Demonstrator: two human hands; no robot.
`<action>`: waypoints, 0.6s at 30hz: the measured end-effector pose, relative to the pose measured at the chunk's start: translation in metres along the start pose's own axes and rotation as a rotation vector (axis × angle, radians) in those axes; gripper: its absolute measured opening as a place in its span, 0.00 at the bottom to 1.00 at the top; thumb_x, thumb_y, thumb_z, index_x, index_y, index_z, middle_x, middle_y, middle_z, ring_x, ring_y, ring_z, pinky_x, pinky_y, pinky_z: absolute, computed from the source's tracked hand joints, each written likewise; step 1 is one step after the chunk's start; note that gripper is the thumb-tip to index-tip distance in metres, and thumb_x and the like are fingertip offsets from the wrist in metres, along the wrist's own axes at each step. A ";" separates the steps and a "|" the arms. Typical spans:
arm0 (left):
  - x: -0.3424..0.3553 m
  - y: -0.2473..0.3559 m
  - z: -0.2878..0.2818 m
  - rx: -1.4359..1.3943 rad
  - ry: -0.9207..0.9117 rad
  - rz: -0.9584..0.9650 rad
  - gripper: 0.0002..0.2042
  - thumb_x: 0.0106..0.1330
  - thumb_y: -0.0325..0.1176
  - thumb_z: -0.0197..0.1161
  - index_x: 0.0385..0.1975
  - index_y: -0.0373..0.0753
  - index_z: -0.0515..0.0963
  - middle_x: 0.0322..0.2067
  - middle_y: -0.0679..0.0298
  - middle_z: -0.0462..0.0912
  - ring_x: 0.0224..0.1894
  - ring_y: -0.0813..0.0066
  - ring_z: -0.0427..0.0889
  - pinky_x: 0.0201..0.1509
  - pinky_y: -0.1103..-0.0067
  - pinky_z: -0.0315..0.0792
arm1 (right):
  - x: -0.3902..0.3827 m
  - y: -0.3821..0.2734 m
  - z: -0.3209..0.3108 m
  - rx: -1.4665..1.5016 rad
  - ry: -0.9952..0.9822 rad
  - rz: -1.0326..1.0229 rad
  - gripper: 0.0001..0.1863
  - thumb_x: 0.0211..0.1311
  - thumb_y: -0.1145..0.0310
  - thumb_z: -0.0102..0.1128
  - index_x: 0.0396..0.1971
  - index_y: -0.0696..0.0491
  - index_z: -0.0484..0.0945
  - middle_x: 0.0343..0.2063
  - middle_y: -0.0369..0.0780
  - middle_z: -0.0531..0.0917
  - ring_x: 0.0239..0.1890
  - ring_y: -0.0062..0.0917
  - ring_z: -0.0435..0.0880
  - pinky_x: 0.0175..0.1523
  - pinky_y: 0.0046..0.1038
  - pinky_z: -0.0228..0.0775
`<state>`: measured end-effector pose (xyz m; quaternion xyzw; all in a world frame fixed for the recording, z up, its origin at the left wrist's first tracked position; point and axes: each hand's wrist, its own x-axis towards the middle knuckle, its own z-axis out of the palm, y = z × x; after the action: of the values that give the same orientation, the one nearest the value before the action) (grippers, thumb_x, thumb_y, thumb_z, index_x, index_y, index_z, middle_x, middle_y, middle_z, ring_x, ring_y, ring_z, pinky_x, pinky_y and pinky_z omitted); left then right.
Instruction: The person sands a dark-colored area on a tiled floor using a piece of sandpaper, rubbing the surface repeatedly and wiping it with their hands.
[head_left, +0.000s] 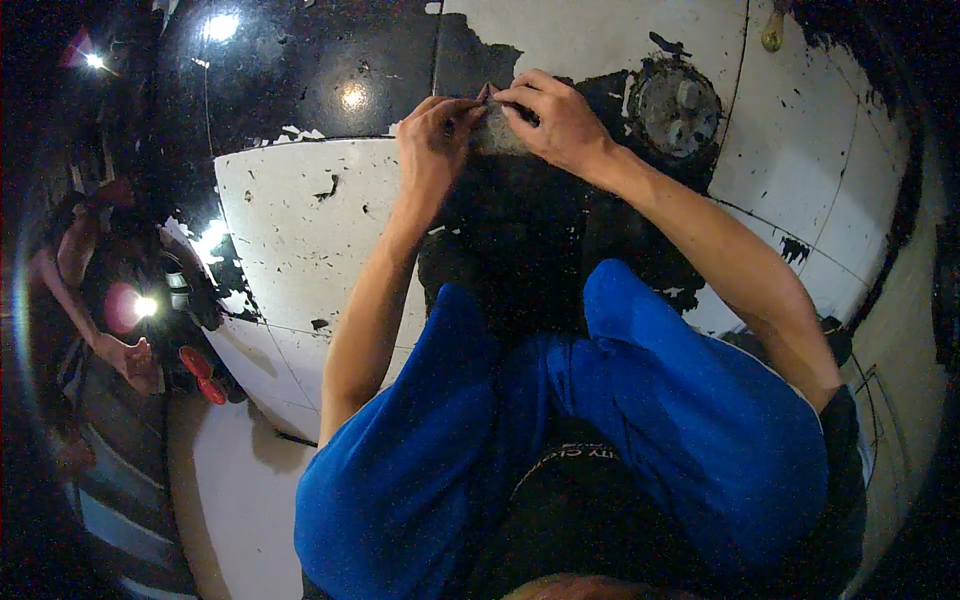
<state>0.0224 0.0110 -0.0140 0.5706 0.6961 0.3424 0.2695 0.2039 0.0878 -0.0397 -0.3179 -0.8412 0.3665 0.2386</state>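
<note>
My left hand (438, 135) and my right hand (545, 120) meet at the top middle, fingertips pinched round a small dark, pointed piece (488, 93) too small to make out. Beneath them is a rough grey patch (505, 140) amid peeling black coating (500, 200) on white tiles (310, 235). Just right of my right hand sits a round, grimy grey fixture (676, 108) with pale lumps on it. My blue-trousered knees (640, 330) are bent below the work.
Another person (80, 260), arm reaching out, is at the far left, near red footwear (203, 375) and a bright light (145, 305). Black-coated surface (300, 70) covers the upper left. A small yellowish object (771, 32) is at the top right.
</note>
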 end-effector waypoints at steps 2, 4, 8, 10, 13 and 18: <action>-0.002 -0.007 0.000 -0.002 0.011 0.037 0.08 0.57 0.27 0.72 0.35 0.35 0.86 0.32 0.54 0.86 0.31 0.61 0.86 0.36 0.72 0.78 | 0.000 0.001 -0.001 0.018 -0.009 -0.003 0.11 0.58 0.73 0.65 0.42 0.56 0.83 0.38 0.45 0.82 0.38 0.40 0.84 0.45 0.35 0.78; -0.002 -0.006 -0.001 0.008 -0.019 -0.070 0.06 0.59 0.27 0.70 0.34 0.34 0.86 0.33 0.53 0.87 0.33 0.60 0.87 0.37 0.73 0.79 | 0.001 0.002 -0.001 0.035 -0.020 -0.004 0.11 0.58 0.74 0.65 0.42 0.56 0.83 0.38 0.45 0.82 0.38 0.40 0.84 0.45 0.35 0.78; 0.001 0.006 -0.002 -0.006 -0.095 -0.215 0.07 0.59 0.28 0.70 0.35 0.33 0.85 0.32 0.53 0.87 0.34 0.59 0.87 0.38 0.73 0.79 | 0.002 0.001 -0.001 0.035 -0.025 0.037 0.12 0.57 0.74 0.66 0.42 0.55 0.83 0.37 0.44 0.82 0.38 0.40 0.84 0.45 0.35 0.78; 0.002 0.003 -0.001 0.025 -0.062 -0.038 0.11 0.60 0.35 0.72 0.38 0.37 0.86 0.34 0.58 0.89 0.35 0.64 0.89 0.40 0.74 0.80 | 0.002 0.002 -0.002 0.042 -0.022 0.052 0.12 0.57 0.74 0.66 0.42 0.55 0.83 0.37 0.44 0.82 0.38 0.40 0.84 0.45 0.35 0.77; 0.002 0.004 -0.001 0.041 -0.045 -0.114 0.11 0.61 0.33 0.71 0.39 0.36 0.85 0.34 0.57 0.88 0.36 0.63 0.89 0.40 0.73 0.80 | 0.001 0.003 -0.001 0.028 0.000 0.010 0.11 0.57 0.74 0.66 0.41 0.55 0.83 0.37 0.44 0.82 0.38 0.40 0.84 0.45 0.35 0.78; -0.003 -0.006 -0.002 0.046 -0.056 0.005 0.10 0.62 0.27 0.66 0.43 0.33 0.82 0.35 0.51 0.84 0.36 0.55 0.86 0.40 0.69 0.79 | 0.000 0.000 0.001 0.027 -0.001 0.037 0.11 0.57 0.74 0.66 0.41 0.55 0.83 0.38 0.45 0.82 0.40 0.41 0.84 0.46 0.35 0.78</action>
<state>0.0174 0.0069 -0.0177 0.5876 0.6947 0.3108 0.2748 0.2030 0.0874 -0.0399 -0.3302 -0.8302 0.3823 0.2357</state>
